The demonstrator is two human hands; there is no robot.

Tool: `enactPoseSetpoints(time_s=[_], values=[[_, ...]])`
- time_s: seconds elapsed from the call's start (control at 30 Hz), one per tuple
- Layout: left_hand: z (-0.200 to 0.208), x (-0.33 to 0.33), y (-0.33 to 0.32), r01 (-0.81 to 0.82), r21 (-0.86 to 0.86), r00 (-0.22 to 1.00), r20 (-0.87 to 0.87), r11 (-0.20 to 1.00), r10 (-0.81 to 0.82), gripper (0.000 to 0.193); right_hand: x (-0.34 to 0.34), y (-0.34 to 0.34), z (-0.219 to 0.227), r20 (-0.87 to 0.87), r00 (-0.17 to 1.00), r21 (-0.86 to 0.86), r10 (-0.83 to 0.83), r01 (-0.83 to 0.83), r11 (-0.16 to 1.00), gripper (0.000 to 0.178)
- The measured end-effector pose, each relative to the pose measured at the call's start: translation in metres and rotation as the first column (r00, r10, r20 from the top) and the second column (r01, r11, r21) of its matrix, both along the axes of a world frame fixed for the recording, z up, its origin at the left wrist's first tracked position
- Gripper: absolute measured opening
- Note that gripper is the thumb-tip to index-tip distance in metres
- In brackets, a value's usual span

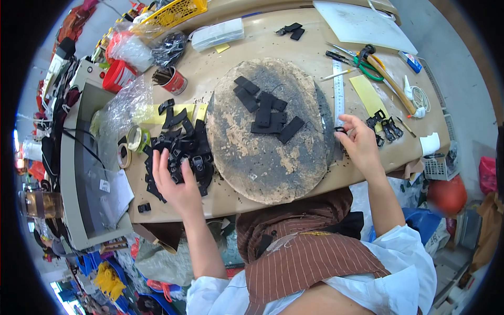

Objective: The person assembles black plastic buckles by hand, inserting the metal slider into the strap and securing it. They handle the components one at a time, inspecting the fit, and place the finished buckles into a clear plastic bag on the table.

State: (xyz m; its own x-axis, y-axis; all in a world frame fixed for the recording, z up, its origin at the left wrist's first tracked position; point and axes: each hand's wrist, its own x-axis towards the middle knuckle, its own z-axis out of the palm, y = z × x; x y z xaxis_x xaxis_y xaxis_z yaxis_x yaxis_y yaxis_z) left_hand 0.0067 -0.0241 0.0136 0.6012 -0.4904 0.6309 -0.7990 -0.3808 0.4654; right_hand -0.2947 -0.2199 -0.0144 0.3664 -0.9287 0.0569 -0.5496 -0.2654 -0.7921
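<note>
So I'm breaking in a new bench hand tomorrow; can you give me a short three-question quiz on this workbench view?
1. True or false: the left hand rests on a heap of black buckles.
2. What lies on top of the round worn block? A) scissors B) flat black strips C) tape rolls
3. Fill in: the right hand pinches a small black ____ at the block's right edge, near the steel ruler.

Key
1. True.
2. B: the black strips lie near the block's far half; the green-handled scissors and the tape rolls lie on the table.
3. Piece; too small to tell more.
</note>
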Motion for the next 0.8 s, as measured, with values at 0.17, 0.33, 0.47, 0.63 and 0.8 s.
enactPoseSetpoints(time_s=[0.17,0.33,0.47,0.63,0.8], values=[[-0.015,-0.094,-0.012,0.471,-0.548,0.01,-0.78,0.691,-0.626,0.048,0.029,0.043,0.021,0.393,0.901,0.081,0.185,-0.234,0.969,0.016],[-0.029,-0.12,-0.023,0.46,-0.51,-0.077,-0.838,0.726,-0.54,0.031,0.04,0.068,0.025,0.387,0.801,0.022,0.456,-0.503,0.864,0.022],[-0.019,-0.105,-0.008,0.53,-0.413,-0.152,-0.905,0.741,-0.396,0.018,0.03,0.062,0.035,0.314,0.636,-0.104,0.705,-0.715,0.692,0.034],[-0.009,-0.108,0.007,0.627,-0.239,-0.049,-0.962,0.741,-0.269,0.016,0.03,0.061,0.031,0.274,0.458,-0.217,0.846,-0.827,0.518,0.035],[-0.002,-0.111,0.009,0.688,0.019,0.36,-0.877,0.726,-0.318,0.016,0.032,0.068,0.03,0.189,0.509,-0.308,0.84,-0.781,0.543,0.024]])
